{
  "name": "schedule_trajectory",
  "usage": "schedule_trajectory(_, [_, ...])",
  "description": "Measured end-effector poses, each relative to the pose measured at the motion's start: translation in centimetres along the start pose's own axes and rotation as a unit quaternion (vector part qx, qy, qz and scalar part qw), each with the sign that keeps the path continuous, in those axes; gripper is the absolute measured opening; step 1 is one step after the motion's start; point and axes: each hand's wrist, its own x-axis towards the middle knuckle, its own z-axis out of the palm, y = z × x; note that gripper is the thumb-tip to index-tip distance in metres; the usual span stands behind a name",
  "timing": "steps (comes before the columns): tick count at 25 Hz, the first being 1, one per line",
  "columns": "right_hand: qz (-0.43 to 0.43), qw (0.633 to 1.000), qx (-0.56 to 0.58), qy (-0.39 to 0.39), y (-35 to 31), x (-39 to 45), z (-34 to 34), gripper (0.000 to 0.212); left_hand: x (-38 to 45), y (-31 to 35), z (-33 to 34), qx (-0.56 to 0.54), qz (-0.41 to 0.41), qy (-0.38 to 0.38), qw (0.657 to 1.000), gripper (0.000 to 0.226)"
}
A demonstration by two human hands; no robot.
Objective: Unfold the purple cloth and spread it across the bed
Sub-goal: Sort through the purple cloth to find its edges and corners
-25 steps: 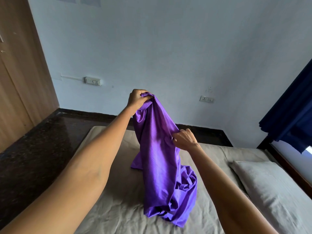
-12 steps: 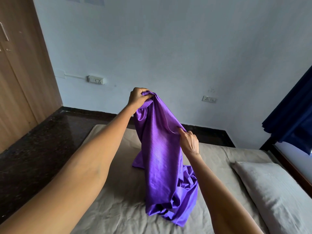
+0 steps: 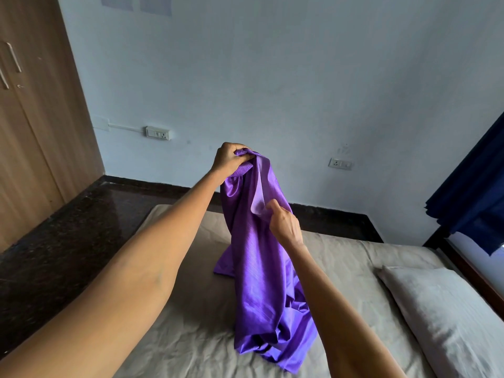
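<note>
Head view: both upper arms cut off at the bottom edge; right hand fingertips hidden behind the purple cloth, pillow cropped at right. Left hand grips the bunched top of the cloth in a fist, raised above the bed. Right hand pinches a fold of the cloth lower down, thumb on the near side. Cloth is shiny purple, hanging in long vertical folds, lower end crumpled on the grey sheet mid-bed, not spread out.
</note>
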Motion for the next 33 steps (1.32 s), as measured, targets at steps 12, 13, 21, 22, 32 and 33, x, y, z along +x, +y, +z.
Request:
schedule_trajectory(12, [0.033,0.990,-0.129,0.035,1.3,-0.6,0.7,0.071,0.2,-0.5,-0.4,0.032,-0.019,0.016,0.999,0.022])
schedule_trajectory(13, [0.046,0.991,-0.123,0.031,1.4,-0.6,0.5,0.073,0.2,-0.5,-0.2,0.034,-0.018,0.015,0.999,0.022])
schedule_trajectory(21, [0.101,0.994,-0.008,0.027,3.4,-0.4,-1.4,0.040,0.4,-0.7,-0.7,0.041,-0.020,0.021,0.999,0.025])
schedule_trajectory(22, [0.075,0.997,-0.024,0.022,3.5,-0.4,-1.6,0.041,0.3,-0.8,-0.8,0.042,-0.022,0.022,0.999,0.026])
schedule_trajectory(32, [0.224,0.972,0.016,0.069,2.8,3.6,-3.3,0.052,0.5,-0.2,-1.7,0.004,0.018,0.001,1.000,0.019])
schedule_trajectory(33, [0.220,0.973,0.019,0.064,2.4,3.9,-3.5,0.059,0.6,-0.2,-1.7,0.002,0.018,0.003,1.000,0.019])
